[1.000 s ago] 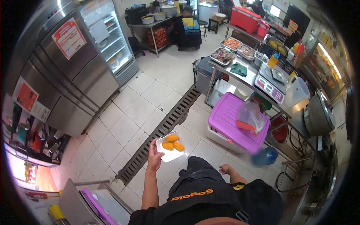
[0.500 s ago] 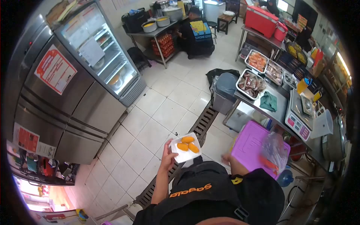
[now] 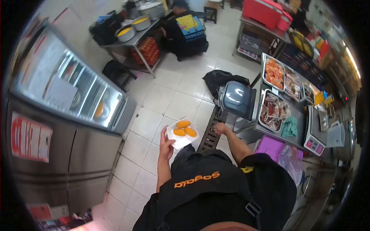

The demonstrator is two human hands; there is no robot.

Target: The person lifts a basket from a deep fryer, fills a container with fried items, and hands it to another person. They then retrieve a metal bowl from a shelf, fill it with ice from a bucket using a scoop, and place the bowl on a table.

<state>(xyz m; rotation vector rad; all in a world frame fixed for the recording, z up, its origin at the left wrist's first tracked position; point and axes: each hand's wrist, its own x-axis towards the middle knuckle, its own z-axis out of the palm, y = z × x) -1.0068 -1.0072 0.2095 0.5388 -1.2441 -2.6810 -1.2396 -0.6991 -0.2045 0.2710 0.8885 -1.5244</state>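
Observation:
My left hand (image 3: 166, 145) grips the edge of a white paper food tray (image 3: 179, 145), thumb on top, and holds it out in front of my apron. On the tray lie three oblong orange-brown fried pieces (image 3: 183, 124), close together. My right hand (image 3: 220, 129) hangs over the floor drain, apart from the tray. Its fingers are curled in, and nothing shows in them.
A grey lidded bin (image 3: 237, 98) stands ahead on the right, beside a metal table with trays of packed food (image 3: 274, 109), a green cloth (image 3: 289, 127) and a scale (image 3: 314, 144). Left stands a glass-door fridge (image 3: 69, 84). A person (image 3: 188, 32) crouches by the far table.
My view has moved forward, bringing the bin and food trays nearer. The left hand still holds the tray. My right hand has swung forward and inward, away from the purple lid.

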